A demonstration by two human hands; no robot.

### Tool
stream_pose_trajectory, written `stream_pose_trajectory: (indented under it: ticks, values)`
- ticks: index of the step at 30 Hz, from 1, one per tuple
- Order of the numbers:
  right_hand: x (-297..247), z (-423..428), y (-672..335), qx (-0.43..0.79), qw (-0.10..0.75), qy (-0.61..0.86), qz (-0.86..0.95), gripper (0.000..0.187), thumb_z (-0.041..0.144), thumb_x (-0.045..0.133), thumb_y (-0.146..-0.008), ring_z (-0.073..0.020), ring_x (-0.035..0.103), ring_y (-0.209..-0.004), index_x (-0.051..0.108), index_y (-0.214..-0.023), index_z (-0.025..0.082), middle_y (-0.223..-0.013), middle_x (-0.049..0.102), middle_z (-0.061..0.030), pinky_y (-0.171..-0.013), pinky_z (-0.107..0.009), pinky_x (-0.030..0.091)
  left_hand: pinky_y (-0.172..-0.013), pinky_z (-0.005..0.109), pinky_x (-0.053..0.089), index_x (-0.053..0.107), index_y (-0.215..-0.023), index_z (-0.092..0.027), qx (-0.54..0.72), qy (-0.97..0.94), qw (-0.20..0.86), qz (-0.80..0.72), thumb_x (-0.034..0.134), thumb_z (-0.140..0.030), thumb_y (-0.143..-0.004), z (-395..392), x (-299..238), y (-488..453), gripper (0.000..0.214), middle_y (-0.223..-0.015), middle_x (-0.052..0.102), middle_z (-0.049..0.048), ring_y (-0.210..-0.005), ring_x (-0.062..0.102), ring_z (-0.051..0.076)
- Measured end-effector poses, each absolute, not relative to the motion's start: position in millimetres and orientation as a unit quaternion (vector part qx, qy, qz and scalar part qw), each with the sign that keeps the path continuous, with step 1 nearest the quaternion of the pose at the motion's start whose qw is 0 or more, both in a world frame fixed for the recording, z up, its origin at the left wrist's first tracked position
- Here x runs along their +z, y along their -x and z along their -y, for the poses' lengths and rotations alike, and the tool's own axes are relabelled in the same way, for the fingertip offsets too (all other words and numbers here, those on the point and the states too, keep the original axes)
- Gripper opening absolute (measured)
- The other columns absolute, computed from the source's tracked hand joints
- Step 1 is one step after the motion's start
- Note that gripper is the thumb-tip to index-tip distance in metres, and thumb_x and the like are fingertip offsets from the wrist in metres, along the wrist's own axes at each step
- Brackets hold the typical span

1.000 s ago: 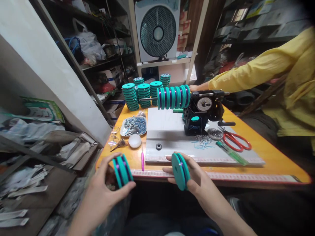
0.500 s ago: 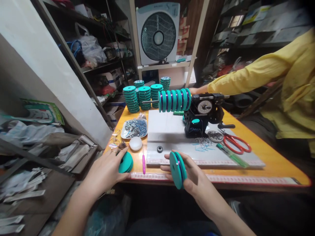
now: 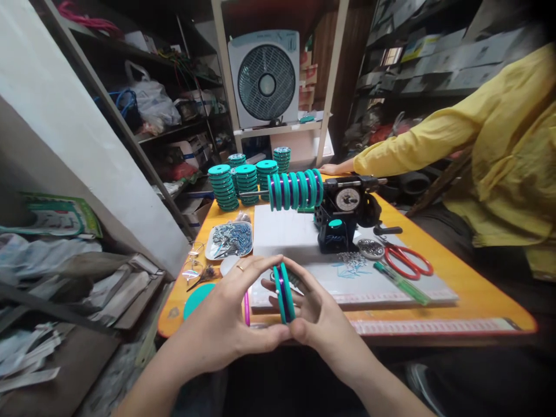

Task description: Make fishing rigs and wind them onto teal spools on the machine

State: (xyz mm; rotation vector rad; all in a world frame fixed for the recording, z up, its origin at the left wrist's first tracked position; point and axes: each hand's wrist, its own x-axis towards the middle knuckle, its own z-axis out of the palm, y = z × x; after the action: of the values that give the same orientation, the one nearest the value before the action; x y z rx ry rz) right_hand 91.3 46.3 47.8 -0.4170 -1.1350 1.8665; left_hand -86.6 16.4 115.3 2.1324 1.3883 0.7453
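Both my hands hold one teal spool (image 3: 284,292) wound with purple line, upright on its edge above the near table edge. My left hand (image 3: 228,324) grips it from the left, thumb under and fingers over the rim. My right hand (image 3: 317,315) cups it from the right. Teal spools (image 3: 196,299) lie flat on the orange table (image 3: 478,289) just left of my left hand. Farther back, a black winding machine (image 3: 345,211) carries a row of teal spools (image 3: 295,190) on its shaft.
Stacks of teal spools (image 3: 243,182) stand at the table's far left. A tray of small parts (image 3: 229,238), a pink tool (image 3: 247,304), red scissors (image 3: 408,259) and a white mat (image 3: 391,284) lie on the table. A person in a yellow sleeve (image 3: 434,139) reaches in from the right.
My left hand has left the spools lying on the table and come across to the spool in my right hand. Both hands now hold it nearer the middle.
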Motion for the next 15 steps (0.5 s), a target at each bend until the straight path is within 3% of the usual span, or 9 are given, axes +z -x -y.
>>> stream_pose_trajectory:
  ticks: [3,7,11,15]
  values:
    - [44.8,-49.8,-95.1,0.718,0.478,0.187,0.471,0.069,0.051,0.073,-0.080,-0.0270,0.041,-0.139,0.042,-0.139,0.037,-0.157,0.030,-0.0040,-0.112,-0.044,0.039,-0.102,0.038,0.048,0.043,-0.141,-0.034,0.312,-0.774,0.201,-0.513,0.073,-0.032,-0.078,-38.9,120.1,103.4,0.070,-0.139,0.050,0.0047,-0.120,0.056,0.024]
    - [37.0,-46.0,-107.7,0.676,0.487,0.229,0.503,0.042,0.044,0.053,-0.096,-0.0233,0.043,-0.137,0.045,-0.137,0.039,-0.152,0.039,-0.0018,-0.112,-0.043,0.039,-0.104,0.044,0.048,0.043,-0.143,-0.023,0.407,-0.716,0.157,-0.545,0.074,-0.038,-0.077,-93.1,130.4,143.3,0.075,-0.138,0.051,0.0109,-0.121,0.056,0.026]
    - [29.6,-36.1,-119.5,0.657,0.482,0.252,0.522,0.038,0.039,0.050,-0.099,-0.0224,0.049,-0.132,0.046,-0.136,0.040,-0.149,0.043,-0.0023,-0.105,-0.038,0.047,-0.106,0.047,0.047,0.036,-0.148,-0.016,0.427,-0.709,0.230,-0.511,0.077,-0.036,-0.075,-142.2,141.6,166.8,0.086,-0.140,0.053,0.0165,-0.126,0.054,0.029]
    - [24.3,-29.7,-126.8,0.647,0.473,0.278,0.529,0.036,0.042,0.048,-0.098,-0.0243,0.055,-0.124,0.048,-0.134,0.038,-0.146,0.047,-0.0054,-0.097,-0.038,0.051,-0.105,0.051,0.047,0.032,-0.151,-0.017,0.377,-0.710,0.328,-0.496,0.081,-0.033,-0.072,-162.3,149.0,172.2,0.094,-0.133,0.061,0.0152,-0.122,0.059,0.030]
